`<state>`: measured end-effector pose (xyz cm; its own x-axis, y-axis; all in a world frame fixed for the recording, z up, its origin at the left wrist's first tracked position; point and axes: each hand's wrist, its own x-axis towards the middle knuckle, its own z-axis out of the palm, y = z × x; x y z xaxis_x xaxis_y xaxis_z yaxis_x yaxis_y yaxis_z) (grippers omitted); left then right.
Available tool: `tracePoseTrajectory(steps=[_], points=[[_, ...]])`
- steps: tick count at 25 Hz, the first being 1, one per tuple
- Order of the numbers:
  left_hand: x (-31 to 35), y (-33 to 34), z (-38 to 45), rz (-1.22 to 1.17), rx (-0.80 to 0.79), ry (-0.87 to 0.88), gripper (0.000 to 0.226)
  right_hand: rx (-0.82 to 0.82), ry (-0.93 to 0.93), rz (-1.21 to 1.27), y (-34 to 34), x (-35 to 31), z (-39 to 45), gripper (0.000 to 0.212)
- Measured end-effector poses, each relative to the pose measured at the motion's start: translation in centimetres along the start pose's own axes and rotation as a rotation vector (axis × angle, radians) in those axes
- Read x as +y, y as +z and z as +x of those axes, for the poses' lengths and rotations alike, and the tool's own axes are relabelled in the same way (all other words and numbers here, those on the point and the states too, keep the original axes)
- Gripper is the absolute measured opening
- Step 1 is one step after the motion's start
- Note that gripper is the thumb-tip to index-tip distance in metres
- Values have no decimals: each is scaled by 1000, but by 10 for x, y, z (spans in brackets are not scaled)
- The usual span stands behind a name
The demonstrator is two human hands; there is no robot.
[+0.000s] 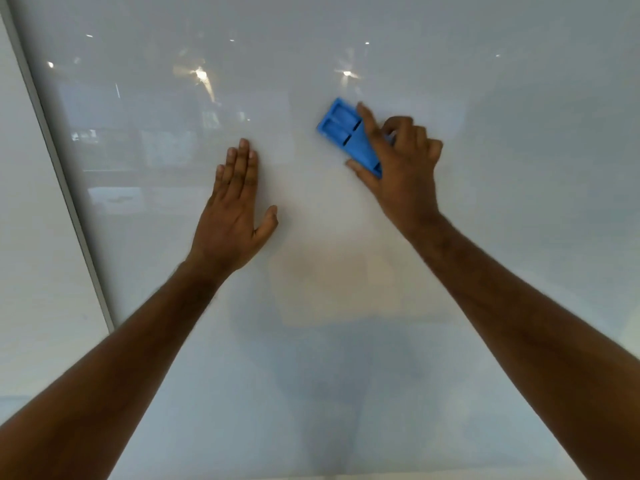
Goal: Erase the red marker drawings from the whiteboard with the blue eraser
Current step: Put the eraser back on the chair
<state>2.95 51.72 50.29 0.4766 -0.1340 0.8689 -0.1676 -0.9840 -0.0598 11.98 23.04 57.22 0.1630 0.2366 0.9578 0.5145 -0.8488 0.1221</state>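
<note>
A glossy whiteboard (346, 358) fills almost the whole view. No red marker lines show on it. The blue eraser (341, 128), a ribbed plastic block, lies tilted against the board above centre. My right hand (401, 168) grips its lower right end, thumb below and fingers over the top. My left hand (235, 206) rests flat on the board to the left of the eraser, fingers together and pointing up, thumb spread, holding nothing.
The board's grey metal frame (59, 174) runs diagonally down the left side, with pale wall (31, 271) beyond it. Ceiling lights (201, 74) and room shapes reflect in the upper board. A faint smudged patch (332, 289) lies below the hands.
</note>
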Motion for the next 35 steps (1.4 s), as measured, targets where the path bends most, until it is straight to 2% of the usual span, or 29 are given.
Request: tracePoseTrajectory(steps=[6, 10, 13, 16, 18, 21, 25, 27, 31, 35], points=[[24, 14, -52, -20, -77, -76, 89, -179, -322, -89, 13, -1, -104, 73], [60, 38, -90, -27, -153, -59, 87, -324, -499, -149, 20, 37, -214, 77], [88, 55, -109, -32, -215, -43, 87, -443, -568, -188, 15, 79, -279, 85], [104, 62, -118, -13, -239, -29, 86, -497, -536, -202, -2, 120, -301, 82], [117, 64, -121, -20, -252, -28, 85, -492, -390, -187, -24, 157, -306, 80], [135, 70, -126, -44, -261, -31, 85, -520, -56, -92, -69, 201, -331, 75], [166, 92, -142, -76, -293, -6, 83, -607, 445, 12, -115, 212, -434, 68], [183, 106, -153, -109, -325, 6, 83, -766, 648, 8, -132, 214, -504, 69], [211, 126, -177, -145, -407, 0, 84, -1176, 924, -53, -157, 211, -614, 70], [232, 139, -201, -169, -494, -16, 86, -1432, 1095, -244, -183, 211, -682, 63]])
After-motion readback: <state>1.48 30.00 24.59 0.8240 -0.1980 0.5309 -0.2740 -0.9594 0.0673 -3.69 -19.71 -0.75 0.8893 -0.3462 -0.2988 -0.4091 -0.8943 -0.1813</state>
